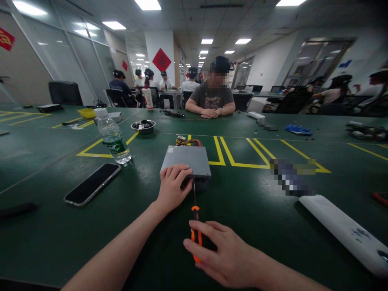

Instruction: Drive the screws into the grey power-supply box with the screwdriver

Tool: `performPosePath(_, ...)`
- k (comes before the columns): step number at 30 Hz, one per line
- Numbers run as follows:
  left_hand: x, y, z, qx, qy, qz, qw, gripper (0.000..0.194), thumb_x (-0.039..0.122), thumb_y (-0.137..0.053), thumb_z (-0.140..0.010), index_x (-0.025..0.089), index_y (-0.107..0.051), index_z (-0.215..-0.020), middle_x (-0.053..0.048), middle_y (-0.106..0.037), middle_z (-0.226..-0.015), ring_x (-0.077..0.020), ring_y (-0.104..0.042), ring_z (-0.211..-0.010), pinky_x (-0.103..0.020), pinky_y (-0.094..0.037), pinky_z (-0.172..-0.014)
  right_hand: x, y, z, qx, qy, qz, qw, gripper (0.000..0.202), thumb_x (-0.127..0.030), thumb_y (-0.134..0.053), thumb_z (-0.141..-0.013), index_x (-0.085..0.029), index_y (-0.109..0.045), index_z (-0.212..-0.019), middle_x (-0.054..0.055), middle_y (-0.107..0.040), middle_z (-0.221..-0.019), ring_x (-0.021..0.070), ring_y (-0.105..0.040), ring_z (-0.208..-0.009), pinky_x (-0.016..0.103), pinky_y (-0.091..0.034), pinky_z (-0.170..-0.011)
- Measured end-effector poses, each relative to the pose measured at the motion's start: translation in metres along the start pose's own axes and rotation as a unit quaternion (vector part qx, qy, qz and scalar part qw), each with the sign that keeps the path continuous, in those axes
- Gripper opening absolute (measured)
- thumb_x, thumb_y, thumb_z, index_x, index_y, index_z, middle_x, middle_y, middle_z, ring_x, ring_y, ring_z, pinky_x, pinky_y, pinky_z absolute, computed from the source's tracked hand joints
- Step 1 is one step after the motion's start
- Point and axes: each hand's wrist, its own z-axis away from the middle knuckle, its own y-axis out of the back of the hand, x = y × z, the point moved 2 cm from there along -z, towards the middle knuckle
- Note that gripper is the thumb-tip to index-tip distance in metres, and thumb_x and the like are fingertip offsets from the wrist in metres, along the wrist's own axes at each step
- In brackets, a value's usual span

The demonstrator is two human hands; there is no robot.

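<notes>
1. Right hand [227, 252]: narrow, loosely closed on the orange-black screwdriver [197, 238] at its handle. Shaft points away from the hand, tip end at the near face of the metal box [188, 155]. Can't tell if the tip is seated in anything.
2. Left hand [174, 188]: partly spread, fingers on the box's near-left top edge, thumb down by the near face. Can't tell if it's pinching or just bracing.
3. Box: under the left hand's fingers, ahead of the right hand, flat on the tabletop [157, 250]. Cables [194, 142] bunch behind its far side.
4. Handling, my read: box is stiff and fairly heavy for its size. Painted sheet metal, a bit slick, edges maybe sharp. Take it by two opposite side walls, palms flat. Don't lift by the cables; they're soft and the joints could strain.
5. Screwdriver: light, rigid, handle looks grippy. Best hold is the thick part, in line with the shaft; side load could make the tip slip and scratch the casing.
6. Phone [92, 184] is left of the left hand, bottle [113, 141] farther out beyond it. Bottle looks thin-walled and tippy.
</notes>
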Motion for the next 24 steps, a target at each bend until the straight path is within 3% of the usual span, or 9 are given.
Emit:
performPosePath(7,0.0006,0.0013,-0.0012,0.002,-0.005,0.001,1.0,0.019,0.024,-0.055,-0.08,0.026,-0.054,-0.1,-0.002,-0.061,-0.109,-0.0199,-0.052,-0.105,-0.039,-0.03,-0.087,0.0009,0.0008,0.0027,0.095,0.017,-0.006,0.995,0.02,-0.023,-0.046,-0.089,-0.011,-0.049,-0.105,0.018,-0.062,-0.108,0.0174,-0.062,-0.091,0.03,-0.05,-0.081)
performPosePath(11,0.0004,0.0012,-0.0011,0.0,-0.002,0.002,1.0,0.019,0.024,-0.053,-0.081,0.026,-0.055,-0.099,-0.002,-0.061,-0.109,-0.0201,-0.052,-0.105,-0.039,-0.03,-0.087,0.0,0.0009,0.0005,0.057,-0.007,-0.025,0.998,0.026,-0.032,-0.042,-0.09,-0.013,-0.049,-0.107,0.017,-0.061,-0.111,0.0183,-0.062,-0.092,0.03,-0.051,-0.079)
performPosePath(14,0.0003,0.0012,-0.0008,-0.004,-0.001,0.004,1.0,0.019,0.024,-0.054,-0.08,0.025,-0.055,-0.099,-0.003,-0.061,-0.109,-0.0203,-0.051,-0.105,-0.039,-0.03,-0.088,-0.001,0.001,-0.0013,0.013,-0.002,-0.009,1.0,0.029,-0.029,-0.041,-0.09,-0.016,-0.048,-0.115,0.015,-0.059,-0.115,0.019,-0.062,-0.092,0.032,-0.051,-0.079)
performPosePath(20,0.0001,0.0009,-0.0004,-0.007,0.0,0.004,1.0,0.02,0.024,-0.054,-0.081,0.025,-0.055,-0.1,-0.002,-0.061,-0.109,-0.0198,-0.051,-0.105,-0.038,-0.03,-0.088,0.0008,-0.0026,0.0019,0.077,0.02,0.008,0.997,0.021,-0.028,-0.046,-0.089,-0.013,-0.054,-0.101,0.016,-0.062,-0.11,0.0162,-0.063,-0.084,0.03,-0.05,-0.079)
performPosePath(24,0.0,0.001,-0.0001,-0.009,0.003,0.005,1.0,0.02,0.025,-0.053,-0.081,0.025,-0.055,-0.1,-0.002,-0.061,-0.109,-0.0196,-0.051,-0.105,-0.038,-0.03,-0.088,0.0,-0.0019,-0.0014,0.067,0.013,0.002,0.998,0.025,-0.031,-0.042,-0.091,-0.012,-0.053,-0.104,0.016,-0.063,-0.108,0.0174,-0.062,-0.093,0.029,-0.05,-0.079)
